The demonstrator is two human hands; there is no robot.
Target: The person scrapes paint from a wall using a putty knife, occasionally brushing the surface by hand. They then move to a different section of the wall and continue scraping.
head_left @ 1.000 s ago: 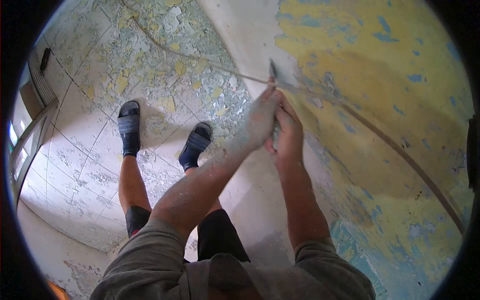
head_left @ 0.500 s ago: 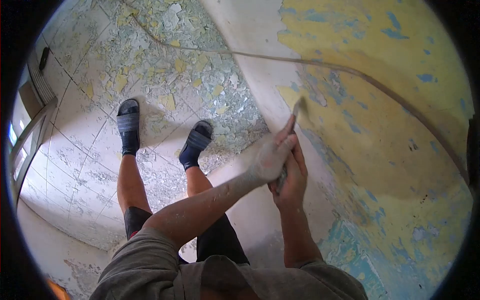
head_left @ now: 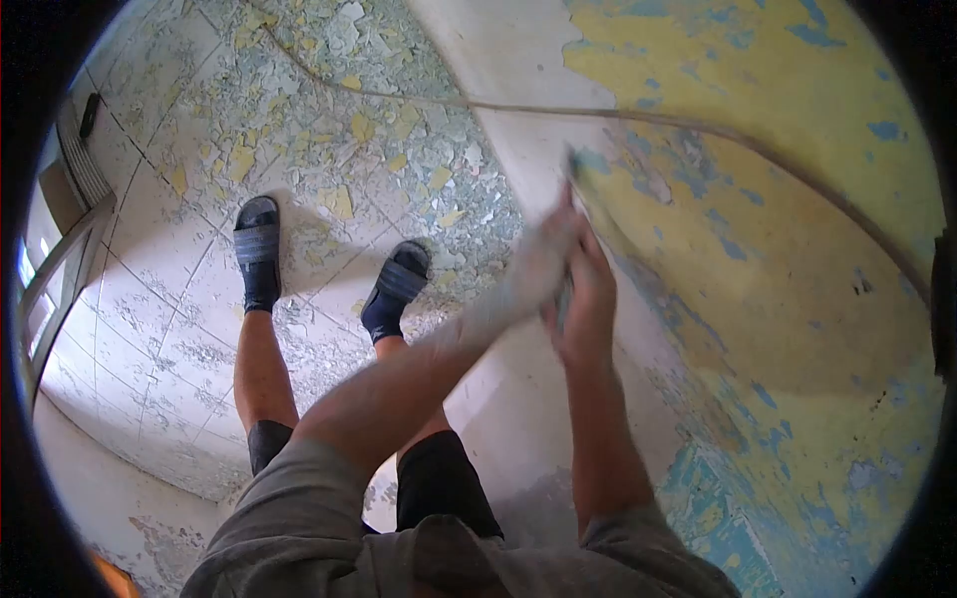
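A scraper, smeared by motion, points up and away from me with its narrow blade at the wall. My left hand, dusty and blurred, is wrapped round it near the blade. Against it, my right hand closes round the rear part of the tool. Most of the handle is hidden by my fingers. Yellow paint with blue patches covers much of the wall, and a bare whitish strip shows where the blade is.
Paint flakes lie thick over the tiled floor along the wall. A cable runs across floor and wall. My feet in slide sandals stand left of the flakes. A dark object and a metal frame are at far left.
Both hands and the scraper have moved upward in view, away from me, the blade also shifting slightly left along the wall. The grip looks the same.
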